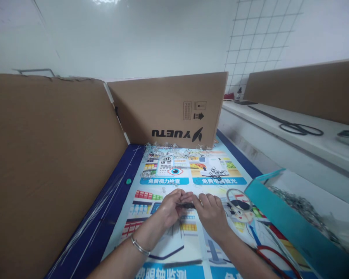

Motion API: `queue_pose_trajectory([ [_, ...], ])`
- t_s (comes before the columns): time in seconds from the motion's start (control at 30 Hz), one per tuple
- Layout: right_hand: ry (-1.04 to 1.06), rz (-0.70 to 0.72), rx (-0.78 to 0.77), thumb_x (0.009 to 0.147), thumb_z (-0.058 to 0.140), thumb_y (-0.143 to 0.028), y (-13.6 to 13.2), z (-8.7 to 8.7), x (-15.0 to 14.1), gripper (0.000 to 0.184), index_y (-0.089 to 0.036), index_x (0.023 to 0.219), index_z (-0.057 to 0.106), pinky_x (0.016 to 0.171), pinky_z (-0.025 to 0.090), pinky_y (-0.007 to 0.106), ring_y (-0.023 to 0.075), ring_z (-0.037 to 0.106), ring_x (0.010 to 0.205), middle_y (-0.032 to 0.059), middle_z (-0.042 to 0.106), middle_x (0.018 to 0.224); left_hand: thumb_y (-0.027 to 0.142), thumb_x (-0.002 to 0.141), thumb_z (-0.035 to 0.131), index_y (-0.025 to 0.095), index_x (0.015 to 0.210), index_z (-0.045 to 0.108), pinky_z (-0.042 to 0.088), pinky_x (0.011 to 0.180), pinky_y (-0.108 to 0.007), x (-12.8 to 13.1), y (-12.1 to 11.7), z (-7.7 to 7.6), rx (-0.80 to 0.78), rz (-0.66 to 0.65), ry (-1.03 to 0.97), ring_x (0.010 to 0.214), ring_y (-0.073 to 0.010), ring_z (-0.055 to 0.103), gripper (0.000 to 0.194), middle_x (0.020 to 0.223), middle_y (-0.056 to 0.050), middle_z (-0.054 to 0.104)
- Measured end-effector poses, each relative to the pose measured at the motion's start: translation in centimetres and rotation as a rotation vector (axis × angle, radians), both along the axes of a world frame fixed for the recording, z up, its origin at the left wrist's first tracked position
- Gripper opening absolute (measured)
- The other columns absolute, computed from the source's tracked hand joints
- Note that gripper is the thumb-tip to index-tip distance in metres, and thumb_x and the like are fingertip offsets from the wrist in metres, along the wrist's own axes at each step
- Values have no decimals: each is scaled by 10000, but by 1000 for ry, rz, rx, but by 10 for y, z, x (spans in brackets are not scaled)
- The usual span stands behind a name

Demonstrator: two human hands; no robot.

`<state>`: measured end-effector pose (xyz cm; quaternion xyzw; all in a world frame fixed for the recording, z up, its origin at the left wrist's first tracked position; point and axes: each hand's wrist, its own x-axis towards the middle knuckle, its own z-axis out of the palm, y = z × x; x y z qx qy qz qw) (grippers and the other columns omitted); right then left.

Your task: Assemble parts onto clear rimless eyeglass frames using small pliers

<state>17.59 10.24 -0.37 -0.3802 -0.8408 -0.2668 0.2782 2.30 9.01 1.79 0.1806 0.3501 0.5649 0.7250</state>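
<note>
My left hand, with a silver bangle on its wrist, is closed around one end of a small dark strip. From the other side my right hand pinches the same strip with thumb and fingers. It is too small and covered for me to tell its kind. Both hands hover low over a printed poster mat. A clear ring lies just beyond my right hand. Some small black loops rest on the mat farther back.
Cardboard panels wall off the back and left. Clear bits line the back panel's foot. At right stands a teal box of metallic pieces, near red handles. Thin wires lie left; black scissors rest on a shelf.
</note>
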Motion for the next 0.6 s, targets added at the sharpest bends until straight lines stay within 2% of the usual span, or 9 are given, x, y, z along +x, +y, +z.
queue_pose_trajectory([
  [0.33, -18, 37, 1, 813, 500, -171, 1, -1, 1, 208, -197, 1008, 569, 716, 275, 352, 178, 411, 761, 49, 516, 784, 213, 698, 610, 138, 687, 539, 391, 550, -197, 2, -3, -4, 48, 4, 83, 664, -122, 550, 104, 747, -53, 599],
  [0.6, -31, 44, -20, 828, 485, -170, 1, -1, 1, 210, -194, 1020, 568, 669, 259, 336, 163, 394, 718, 40, 499, 742, 228, 696, 608, 142, 704, 542, 389, 555, -203, 2, -5, -6, 53, -19, 102, 682, -126, 544, 109, 765, -50, 593],
])
